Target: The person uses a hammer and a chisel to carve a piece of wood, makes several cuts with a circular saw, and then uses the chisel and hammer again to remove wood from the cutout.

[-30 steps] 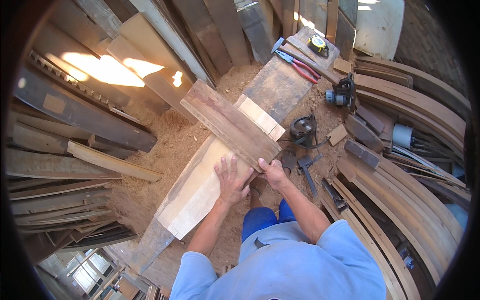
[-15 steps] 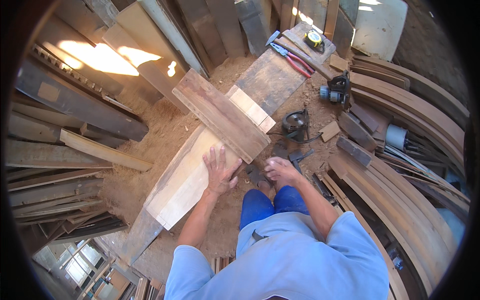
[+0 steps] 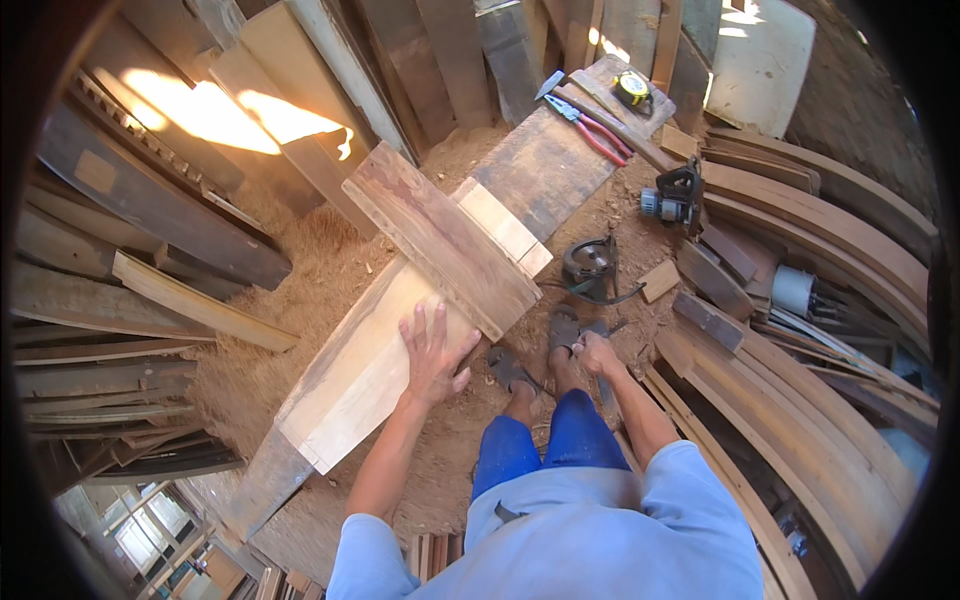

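Note:
My left hand (image 3: 436,360) lies flat with its fingers spread on a pale board (image 3: 365,385), which rests on a longer plank used as a low bench (image 3: 545,165). A brown plank (image 3: 440,235) lies crosswise over the pale board, just beyond my left fingertips. Past it, the pale board's far end (image 3: 505,225) shows with a line across it. To the right of the bench, over the floor, my right hand (image 3: 597,355) is closed; whatever it may hold is too small to tell. My sandalled feet stand between my hands and the bench.
Pliers with red handles (image 3: 600,138), a hammer (image 3: 550,84) and a yellow tape measure (image 3: 631,90) lie on the bench's far end. A circular saw (image 3: 590,265) and another power tool (image 3: 675,200) sit on the right. Stacked curved timbers (image 3: 790,400) line the right side; sawdust covers the floor.
My right hand has drawn away from the boards, to the right and slightly nearer me. My left hand stays on the pale board. My body has leaned back, showing more of my legs.

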Action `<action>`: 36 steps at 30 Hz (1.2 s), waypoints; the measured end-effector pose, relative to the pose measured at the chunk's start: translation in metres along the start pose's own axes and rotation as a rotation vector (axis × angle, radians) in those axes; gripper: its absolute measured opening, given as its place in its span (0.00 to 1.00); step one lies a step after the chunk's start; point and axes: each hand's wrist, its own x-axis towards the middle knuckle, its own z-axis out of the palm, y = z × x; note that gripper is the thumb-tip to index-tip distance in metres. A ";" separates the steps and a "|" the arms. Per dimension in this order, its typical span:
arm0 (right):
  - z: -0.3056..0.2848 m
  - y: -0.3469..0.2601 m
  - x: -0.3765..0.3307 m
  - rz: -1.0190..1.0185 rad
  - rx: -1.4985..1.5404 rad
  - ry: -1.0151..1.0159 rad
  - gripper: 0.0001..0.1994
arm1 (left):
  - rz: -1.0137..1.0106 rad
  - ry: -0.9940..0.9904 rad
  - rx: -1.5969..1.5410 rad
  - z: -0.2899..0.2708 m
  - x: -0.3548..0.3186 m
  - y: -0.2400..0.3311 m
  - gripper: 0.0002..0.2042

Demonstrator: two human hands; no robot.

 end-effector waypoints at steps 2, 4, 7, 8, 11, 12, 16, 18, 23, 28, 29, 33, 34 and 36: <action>0.014 0.005 0.030 -0.042 -0.051 -0.068 0.18 | -0.005 -0.013 0.013 0.001 -0.004 0.000 0.47; 0.025 0.013 0.059 -0.082 -0.200 -0.105 0.20 | 0.006 -0.004 -0.005 0.001 -0.006 -0.001 0.46; 0.037 0.027 0.108 -0.105 -0.491 -0.241 0.24 | 0.015 -0.017 -0.022 0.001 -0.008 -0.004 0.39; 0.042 0.031 0.125 -0.114 -0.593 -0.298 0.26 | 0.018 -0.027 -0.019 0.000 -0.008 -0.005 0.37; 0.053 0.040 0.159 -0.110 -0.565 -0.274 0.27 | 0.027 -0.028 0.007 0.002 -0.006 -0.004 0.28; 0.065 0.049 0.177 -0.139 -0.587 -0.235 0.27 | 0.016 -0.050 0.013 0.000 -0.005 -0.004 0.26; 0.087 0.072 0.225 -0.230 -0.763 -0.058 0.27 | 0.016 -0.110 0.034 -0.004 -0.006 -0.004 0.19; 0.085 0.077 0.246 -0.254 -0.808 -0.058 0.26 | 0.039 -0.118 0.056 -0.004 -0.007 -0.007 0.15; 0.101 0.119 0.304 -0.127 -0.673 -0.292 0.28 | -0.051 -0.253 0.066 -0.012 -0.011 0.000 0.14; 0.153 0.199 0.326 -0.392 -0.564 0.396 0.28 | -0.010 -0.265 0.069 -0.014 -0.004 -0.002 0.13; 0.151 0.194 0.324 -0.351 -0.547 0.388 0.28 | -0.006 -0.260 0.064 -0.015 -0.003 -0.002 0.13; 0.079 0.155 0.297 -0.187 -0.644 0.086 0.27 | -0.008 -0.190 0.047 -0.009 -0.010 -0.003 0.12; 0.053 0.141 0.286 -0.165 -0.663 0.013 0.27 | -0.002 -0.155 0.042 -0.006 -0.013 -0.005 0.13; 0.003 0.120 0.262 -0.101 -0.678 -0.137 0.28 | 0.014 -0.114 0.011 -0.003 -0.009 -0.005 0.17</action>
